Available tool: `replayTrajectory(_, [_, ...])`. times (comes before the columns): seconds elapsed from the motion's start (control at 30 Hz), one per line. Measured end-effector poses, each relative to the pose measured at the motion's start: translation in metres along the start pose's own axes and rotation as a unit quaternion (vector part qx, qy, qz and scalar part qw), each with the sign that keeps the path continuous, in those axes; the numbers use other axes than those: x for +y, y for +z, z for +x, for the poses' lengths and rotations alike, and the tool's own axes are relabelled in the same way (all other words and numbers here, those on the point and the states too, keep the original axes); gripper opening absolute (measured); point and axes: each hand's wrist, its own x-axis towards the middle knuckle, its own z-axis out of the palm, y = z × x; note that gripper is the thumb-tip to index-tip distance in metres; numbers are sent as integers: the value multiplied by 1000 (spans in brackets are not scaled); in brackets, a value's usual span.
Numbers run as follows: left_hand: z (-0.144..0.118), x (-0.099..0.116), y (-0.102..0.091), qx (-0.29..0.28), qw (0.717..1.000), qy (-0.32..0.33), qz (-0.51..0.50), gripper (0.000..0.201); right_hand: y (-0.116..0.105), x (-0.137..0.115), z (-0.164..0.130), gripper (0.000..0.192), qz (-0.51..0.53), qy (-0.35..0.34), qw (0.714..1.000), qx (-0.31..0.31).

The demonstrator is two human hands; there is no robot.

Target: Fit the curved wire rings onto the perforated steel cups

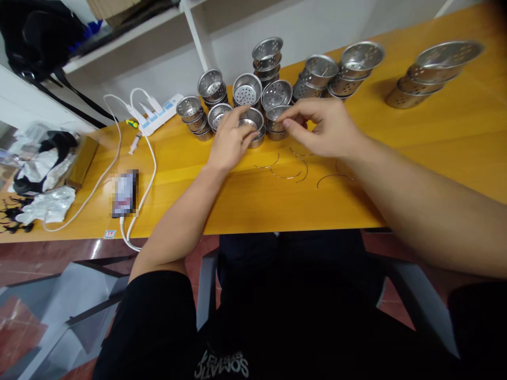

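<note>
Small perforated metal cups stand in stacks along the back of the table. My left hand point(232, 134) is closed around the near side of one perforated metal cup point(253, 117), fingers over its rim and thumb in front. Just to its right, my right hand point(325, 126) is closed in a pinch at the rim of another perforated cup point(276, 112); whatever lies between its fingertips is too small to make out. Several thin curved metal wires point(285, 176) lie on the table below the hands, some near the right forearm.
Taller stacks of cups point(358, 66) and a leaning stack point(430, 74) stand to the right. On the left of the wooden table point(178, 203) are a power strip point(162, 116), white cables, a phone point(125, 194), a small syringe point(135, 143) and plastic bags point(49, 203).
</note>
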Motion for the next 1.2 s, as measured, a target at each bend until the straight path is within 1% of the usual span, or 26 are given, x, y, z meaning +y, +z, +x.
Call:
replayTrajectory(0.1, [3, 0, 5, 6, 1000, 12, 0, 24, 1, -2, 0, 40, 4, 12, 1000, -4])
replayTrajectory(0.27, [4, -9, 19, 18, 999, 35, -31, 27, 0, -8, 0, 47, 14, 37, 999, -8])
replayTrajectory(0.37, [3, -12, 21, 21, 998, 37, -40, 30, -2, -12, 0, 48, 22, 52, 998, -11])
replayTrajectory(0.47, [2, -7, 18, 4, 999, 28, -46, 30, -3, -15, 0, 49, 29, 55, 998, -15])
replayTrajectory(0.63, [2, 9, 8, -38, 999, 0, -34, 31, -3, -14, 0, 59, 25, 51, 998, -20])
replayTrajectory(0.73, [1, 18, 3, -47, 999, -7, -24, 35, -1, -11, 0, 58, 17, 39, 999, -13])
replayTrajectory(0.83, [0, 24, 0, -48, 998, -14, -26, 35, -1, -10, -1, 58, 3, 23, 1000, -11])
replayTrajectory(0.93, [-1, 26, -1, -55, 998, -19, -21, 33, -5, -9, -1, 50, -18, 32, 999, -10])
replayTrajectory(1.0, [-1, 25, -1, -63, 998, -16, -17, 33, -10, -8, 0, 43, -46, 41, 998, 0])
replayTrajectory(1.07, [0, 25, -1, -69, 997, -12, -14, 35, -16, -5, 1, 37, -69, 43, 996, 26])
replayTrajectory(1.2, [1, 23, 2, -62, 997, -11, -34, 33, -29, 2, 6, 23, -64, 51, 989, 121])
